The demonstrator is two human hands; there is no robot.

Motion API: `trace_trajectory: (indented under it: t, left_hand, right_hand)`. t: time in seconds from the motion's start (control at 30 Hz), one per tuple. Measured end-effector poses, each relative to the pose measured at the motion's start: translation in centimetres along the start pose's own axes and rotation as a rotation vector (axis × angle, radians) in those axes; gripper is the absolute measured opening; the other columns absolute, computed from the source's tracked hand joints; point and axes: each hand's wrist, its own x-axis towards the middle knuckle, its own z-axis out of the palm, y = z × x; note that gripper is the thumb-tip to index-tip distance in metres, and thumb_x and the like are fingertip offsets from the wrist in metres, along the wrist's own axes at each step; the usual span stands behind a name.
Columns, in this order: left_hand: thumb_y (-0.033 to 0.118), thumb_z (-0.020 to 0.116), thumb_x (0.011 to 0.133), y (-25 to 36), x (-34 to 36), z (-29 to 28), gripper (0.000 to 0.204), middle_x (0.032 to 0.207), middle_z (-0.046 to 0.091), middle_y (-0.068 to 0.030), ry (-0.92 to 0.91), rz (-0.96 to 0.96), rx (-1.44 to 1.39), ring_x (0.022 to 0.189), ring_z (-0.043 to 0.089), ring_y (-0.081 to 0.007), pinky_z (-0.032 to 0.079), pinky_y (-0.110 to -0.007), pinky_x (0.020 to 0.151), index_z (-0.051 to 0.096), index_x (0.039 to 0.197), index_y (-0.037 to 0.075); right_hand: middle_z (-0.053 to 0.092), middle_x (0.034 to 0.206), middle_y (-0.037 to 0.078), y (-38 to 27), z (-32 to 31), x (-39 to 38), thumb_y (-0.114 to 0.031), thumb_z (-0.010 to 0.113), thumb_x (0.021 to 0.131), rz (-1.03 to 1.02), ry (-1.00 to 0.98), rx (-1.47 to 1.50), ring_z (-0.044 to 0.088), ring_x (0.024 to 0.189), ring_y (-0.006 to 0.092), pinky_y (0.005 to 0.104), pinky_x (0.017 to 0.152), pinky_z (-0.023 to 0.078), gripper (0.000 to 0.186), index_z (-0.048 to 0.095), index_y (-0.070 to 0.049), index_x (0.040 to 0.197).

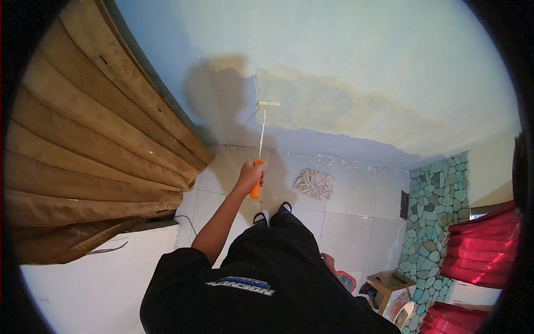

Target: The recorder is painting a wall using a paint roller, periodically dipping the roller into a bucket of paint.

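My left hand (252, 177) is wrapped round the orange handle of a paint roller (262, 131), its arm stretched out ahead of me. The roller's pale yellow sleeve lies against the wall (328, 106), at the left end of a yellowish painted band. Below that band runs a strip of bluish-lilac wall. Low beside my right hip, part of my right hand (329, 261) shows; my body hides most of it, so its grip cannot be made out. Close to it is a red-rimmed container (347, 281), partly hidden by my black shirt.
A crumpled cloth (314, 184) lies on the paint-spotted tile floor (347, 231). Brown curtains (105, 150) hang at left, above a white surface (105, 284). A cardboard box (391, 288) stands at lower right, near green stone cladding (431, 206) and red curtains (481, 247).
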Motion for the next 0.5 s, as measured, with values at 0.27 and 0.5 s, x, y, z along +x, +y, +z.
trace_trajectory:
  t: [0.27,0.5]
  left_hand:
    - [0.019,0.054,0.077,-4.6,8.0,-0.8,0.019,0.054,0.047,-0.0055,-0.004,-0.136,-0.049,0.041,0.047,-0.0143,0.040,-0.028,0.036,0.049,0.074,0.001]
    - [0.016,0.055,0.075,-4.2,10.2,-0.5,0.017,0.054,0.047,-0.0061,0.031,-0.155,-0.069,0.041,0.047,-0.0147,0.041,-0.029,0.037,0.049,0.074,0.000]
  right_hand:
    - [0.058,0.080,0.008,-0.4,-0.6,-0.2,-0.027,0.050,0.077,-0.004,0.000,0.020,0.053,0.069,0.0186,0.0314,0.060,0.040,0.027,0.055,-0.006,0.093]
    - [0.057,0.074,0.007,5.3,0.1,3.2,-0.023,0.049,0.078,-0.153,0.014,-0.319,0.054,0.064,0.0178,0.0310,0.055,0.041,0.024,0.058,-0.006,0.091]
